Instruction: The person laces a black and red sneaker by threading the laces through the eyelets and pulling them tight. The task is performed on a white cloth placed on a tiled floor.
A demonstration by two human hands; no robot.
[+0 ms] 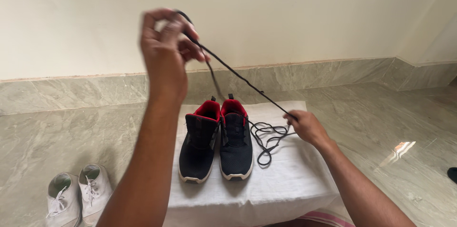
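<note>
Upper left of frame, the left hand (pixel 164 46) pinches a black shoelace (pixel 238 77) stretched taut down to the right hand (pixel 307 127) gripping it at centre right, above black-and-red sneakers (pixel 216 141); lacing seems next, needing a lace tip freed.

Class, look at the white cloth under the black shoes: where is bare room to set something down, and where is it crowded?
Free: the white cloth in front of the black shoes, and its left strip. Crowded: right of the shoes, where the black lace lies coiled beside the right hand. The left hand holds the lace high.
</note>
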